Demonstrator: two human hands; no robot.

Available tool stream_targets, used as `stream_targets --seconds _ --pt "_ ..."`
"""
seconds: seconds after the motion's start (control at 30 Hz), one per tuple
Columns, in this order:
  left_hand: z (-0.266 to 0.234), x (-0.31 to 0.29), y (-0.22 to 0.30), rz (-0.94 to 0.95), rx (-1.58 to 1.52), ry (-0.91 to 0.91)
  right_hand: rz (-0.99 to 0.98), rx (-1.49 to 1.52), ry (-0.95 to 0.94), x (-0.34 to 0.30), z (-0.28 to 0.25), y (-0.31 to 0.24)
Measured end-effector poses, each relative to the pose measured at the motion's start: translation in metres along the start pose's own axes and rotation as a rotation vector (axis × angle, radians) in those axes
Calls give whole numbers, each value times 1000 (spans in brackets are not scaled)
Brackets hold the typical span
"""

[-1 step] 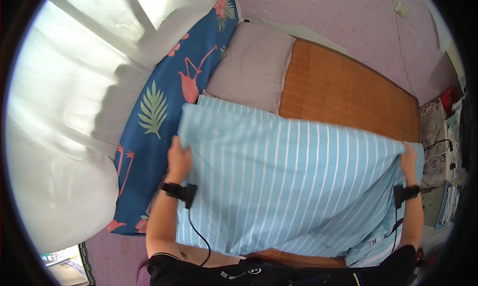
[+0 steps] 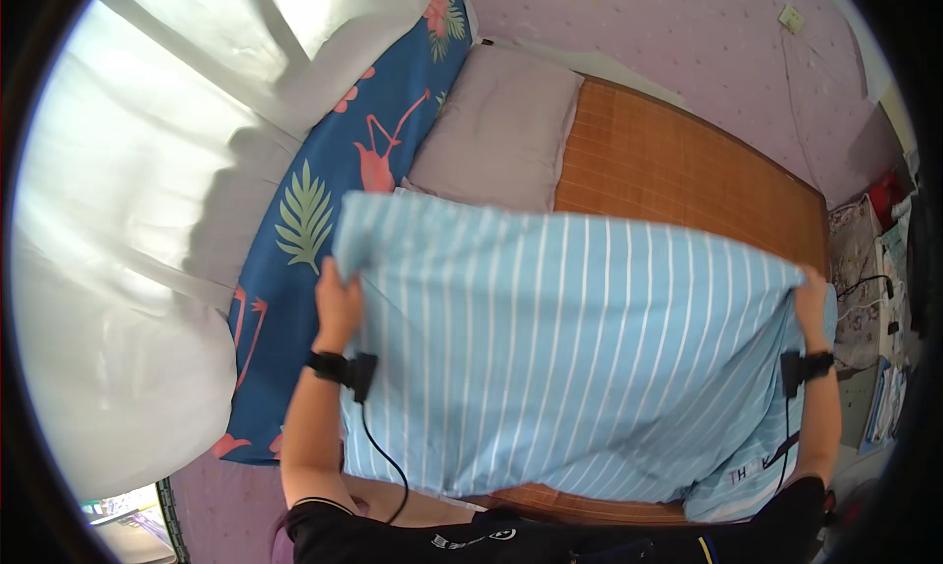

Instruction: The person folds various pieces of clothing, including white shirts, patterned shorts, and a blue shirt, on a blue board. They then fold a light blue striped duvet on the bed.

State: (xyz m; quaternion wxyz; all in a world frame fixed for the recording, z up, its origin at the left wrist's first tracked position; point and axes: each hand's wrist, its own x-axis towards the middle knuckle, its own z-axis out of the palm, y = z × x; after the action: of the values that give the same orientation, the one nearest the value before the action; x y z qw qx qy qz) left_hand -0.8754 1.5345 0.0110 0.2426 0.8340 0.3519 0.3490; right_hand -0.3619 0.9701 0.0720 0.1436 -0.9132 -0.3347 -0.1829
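A light-blue blanket with white stripes [image 2: 550,338] is spread out in the air between my hands, hanging over the bed. At its left edge my left hand [image 2: 340,302] is closed on the cloth, and the corner beyond it flops up, blurred. My right hand [image 2: 809,304] grips the opposite edge, fingers partly hidden by the fabric. Folds gather at the lower right, where a part with printed letters shows. Each wrist wears a black strap with a small device; a cable runs down from each.
The bed bears a brown woven mat [image 2: 668,161] and a grey-mauve pillow [image 2: 496,122]. Along its left side lies a dark-blue flamingo-print cloth [image 2: 295,259] by white curtains [image 2: 118,220]. A pink wall [image 2: 629,19] stands behind; cables and a cluttered shelf [image 2: 889,343] are at right.
My left hand has moved left and slightly away from me, drawing the blanket's left edge along. The right hand has shifted slightly up and outward. The blanket's far edge now covers more of the mat.
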Motion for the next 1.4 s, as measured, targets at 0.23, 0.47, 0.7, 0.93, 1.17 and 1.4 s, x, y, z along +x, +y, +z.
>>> stream_targets --seconds 0.23,0.47,0.7,0.93,1.17,1.4 --pt "19 61 -37 -395 241 -94 301 -85 -263 85 98 -55" --pt "44 -100 -101 -602 414 -546 -302 244 -816 -112 204 -186" --pt "-53 -197 -84 -777 248 -414 -196 488 -969 -262 155 -285" --pt "-8 -230 -26 -1381 -793 -202 -215 225 -581 -259 200 -358" --pt "-5 -196 -20 -996 -758 -3 -254 325 -877 -179 192 -370" --pt "-69 -247 -39 -1013 -624 124 -384 822 -1349 -210 81 -392"
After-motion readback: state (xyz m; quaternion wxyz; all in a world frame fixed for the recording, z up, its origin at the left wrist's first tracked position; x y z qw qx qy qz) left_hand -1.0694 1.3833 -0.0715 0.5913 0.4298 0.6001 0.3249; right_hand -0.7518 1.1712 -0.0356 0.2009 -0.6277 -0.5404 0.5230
